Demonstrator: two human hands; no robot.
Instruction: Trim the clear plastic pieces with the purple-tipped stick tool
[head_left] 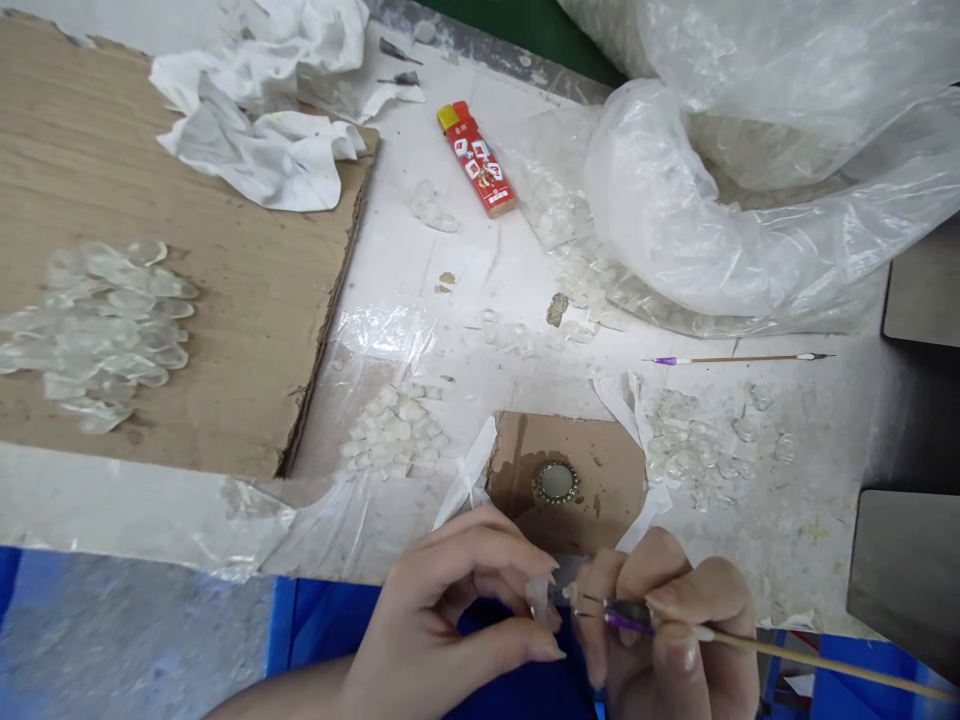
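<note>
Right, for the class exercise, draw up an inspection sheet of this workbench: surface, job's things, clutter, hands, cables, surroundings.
surface: white-stained bench, with a large cardboard sheet and a small cardboard square bearing a round metal-rimmed disc.
job's things: clear piece; thin wooden tool; spare tool; piles of clear pieces.
clutter: white cloth, red lighter, large plastic bag.
hands: left hand pinches the clear piece; right hand grips the thin wooden tool.
cables: nothing seen.
surroundings: blue sheet along the bench edge; dark panels at right.
</note>
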